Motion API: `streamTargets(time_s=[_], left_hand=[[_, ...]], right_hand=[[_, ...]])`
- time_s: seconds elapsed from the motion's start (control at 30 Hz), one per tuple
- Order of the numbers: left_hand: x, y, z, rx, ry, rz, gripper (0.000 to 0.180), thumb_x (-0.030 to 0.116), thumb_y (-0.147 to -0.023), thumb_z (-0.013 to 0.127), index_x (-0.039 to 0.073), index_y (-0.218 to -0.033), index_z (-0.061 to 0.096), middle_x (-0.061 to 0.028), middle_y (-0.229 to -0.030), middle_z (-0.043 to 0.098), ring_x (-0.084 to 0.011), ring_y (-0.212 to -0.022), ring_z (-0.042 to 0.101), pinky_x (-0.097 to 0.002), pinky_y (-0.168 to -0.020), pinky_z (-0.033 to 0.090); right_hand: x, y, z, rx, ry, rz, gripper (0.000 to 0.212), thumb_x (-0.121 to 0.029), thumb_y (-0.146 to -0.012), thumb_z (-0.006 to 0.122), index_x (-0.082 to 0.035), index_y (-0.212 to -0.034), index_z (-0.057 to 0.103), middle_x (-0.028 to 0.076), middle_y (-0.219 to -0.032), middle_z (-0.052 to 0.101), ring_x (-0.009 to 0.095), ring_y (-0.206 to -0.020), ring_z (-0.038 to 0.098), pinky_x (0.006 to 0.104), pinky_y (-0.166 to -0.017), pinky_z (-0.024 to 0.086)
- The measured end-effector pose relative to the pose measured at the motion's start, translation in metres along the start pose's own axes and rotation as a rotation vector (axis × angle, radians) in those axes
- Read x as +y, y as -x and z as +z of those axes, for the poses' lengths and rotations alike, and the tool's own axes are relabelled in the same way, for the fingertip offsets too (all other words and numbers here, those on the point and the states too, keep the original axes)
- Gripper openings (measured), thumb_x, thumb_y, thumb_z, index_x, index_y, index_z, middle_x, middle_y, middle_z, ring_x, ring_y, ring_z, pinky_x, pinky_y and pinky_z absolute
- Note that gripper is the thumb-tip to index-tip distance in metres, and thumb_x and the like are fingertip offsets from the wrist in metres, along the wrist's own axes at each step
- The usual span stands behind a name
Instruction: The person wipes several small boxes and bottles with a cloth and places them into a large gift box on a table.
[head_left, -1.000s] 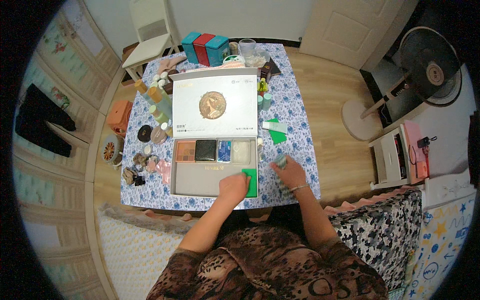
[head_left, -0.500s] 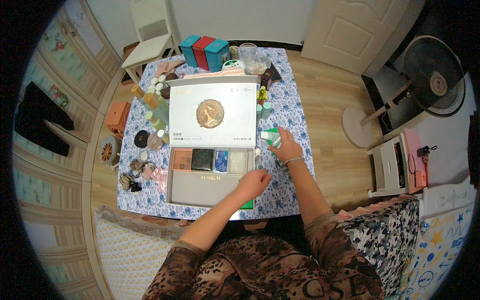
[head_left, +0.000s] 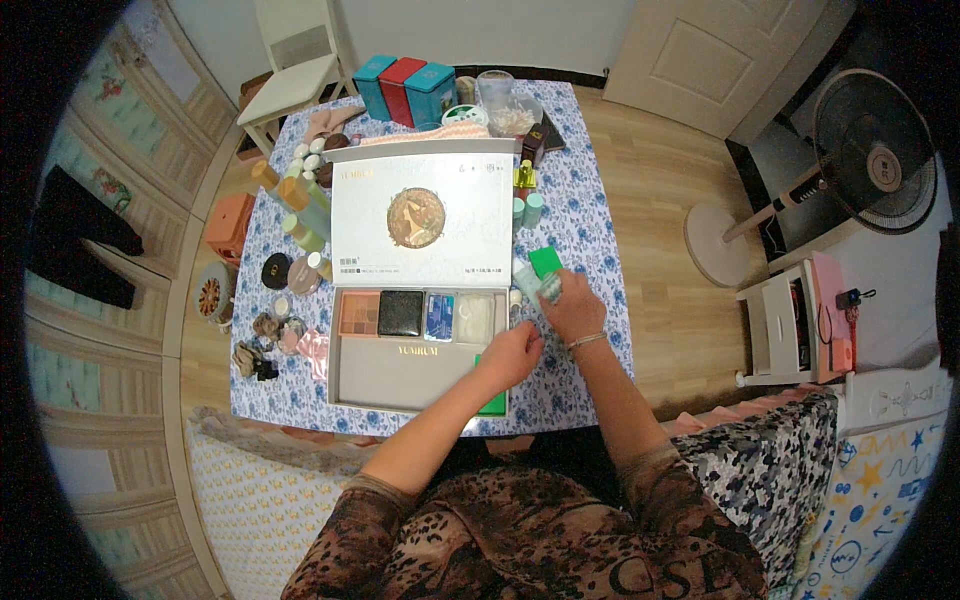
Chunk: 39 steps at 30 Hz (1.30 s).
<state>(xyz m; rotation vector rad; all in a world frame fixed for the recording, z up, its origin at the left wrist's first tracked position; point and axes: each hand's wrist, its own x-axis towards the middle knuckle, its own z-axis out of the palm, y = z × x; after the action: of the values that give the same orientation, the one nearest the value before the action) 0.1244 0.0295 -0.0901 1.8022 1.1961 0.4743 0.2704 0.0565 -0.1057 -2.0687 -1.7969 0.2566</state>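
Note:
On the right side of the table, my right hand [head_left: 574,312] is closed round a small pale green bottle [head_left: 527,277]. Just beyond it lies a flat bright green square [head_left: 545,262]. My left hand [head_left: 512,356] is curled above the right edge of an open grey-white gift box [head_left: 385,398]; what its fingers hold, if anything, is hidden. Along the box's back row sit an eyeshadow palette [head_left: 359,314], a black compact case [head_left: 401,314], a blue packet [head_left: 439,317] and a clear white-toned case [head_left: 474,318]. Another green piece [head_left: 493,398] shows under my left wrist at the box's front right corner.
The raised box lid [head_left: 365,200] stands behind the tray. Several bottles [head_left: 300,215] and a black round compact [head_left: 277,270] are at the left. Teal and red tins [head_left: 405,92] stand at the back beside a clear cup [head_left: 495,88]. Two teal-capped bottles [head_left: 533,208] stand right of the lid.
The green square now lies apart from my right hand, and the pale green bottle in that hand is turned differently. My left hand stays near the box edge; more of the front green piece shows.

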Motion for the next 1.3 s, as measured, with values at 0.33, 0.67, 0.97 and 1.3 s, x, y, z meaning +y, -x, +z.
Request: streamTargets(time_s=[0.33,0.67,0.97,1.3], left_hand=[[0.0,0.007,-0.002,-0.024,0.033,-0.008,0.02,0.02,-0.078,0.053,0.0,-0.081,0.05,-0.0181,-0.068,0.056,-0.0322,-0.063,0.055,-0.0379,-0.056,0.042],[-0.009,0.015,0.004,-0.023,0.061,0.018,0.018,0.019,-0.079,0.053,0.001,-0.08,0.052,-0.0156,-0.067,0.056,-0.0283,-0.061,0.055,-0.0356,-0.055,0.043],[-0.012,0.024,0.007,-0.12,0.211,-0.088,0.02,0.022,-0.083,0.051,0.005,-0.093,0.051,-0.0095,-0.07,0.056,-0.0189,-0.062,0.055,-0.0306,-0.056,0.046],[0.009,0.039,0.02,-0.056,0.897,-0.023,0.044,0.021,-0.089,0.04,0.005,-0.126,0.023,-0.009,-0.113,0.042,-0.0163,-0.098,0.046,-0.032,-0.071,0.048]], right_hand=[[0.004,-0.024,0.001,-0.322,0.084,0.328,0.066,-0.047,-0.057,0.069,-0.002,-0.1,0.048,0.019,-0.098,0.054,0.033,-0.085,0.056,0.0413,-0.069,0.047],[-0.003,-0.012,-0.006,-0.363,0.143,0.31,0.064,-0.044,-0.057,0.069,-0.002,-0.101,0.047,0.019,-0.105,0.049,0.034,-0.09,0.055,0.0401,-0.074,0.047],[0.016,0.028,-0.023,-0.239,-0.006,0.355,0.053,-0.04,-0.056,0.07,0.0,-0.086,0.055,0.018,-0.091,0.054,0.034,-0.083,0.056,0.0403,-0.068,0.047],[-0.019,0.096,-0.056,-0.096,-0.28,-0.098,0.061,-0.033,-0.06,0.072,-0.004,-0.106,0.044,0.016,-0.097,0.049,0.032,-0.087,0.053,0.0391,-0.069,0.045]])
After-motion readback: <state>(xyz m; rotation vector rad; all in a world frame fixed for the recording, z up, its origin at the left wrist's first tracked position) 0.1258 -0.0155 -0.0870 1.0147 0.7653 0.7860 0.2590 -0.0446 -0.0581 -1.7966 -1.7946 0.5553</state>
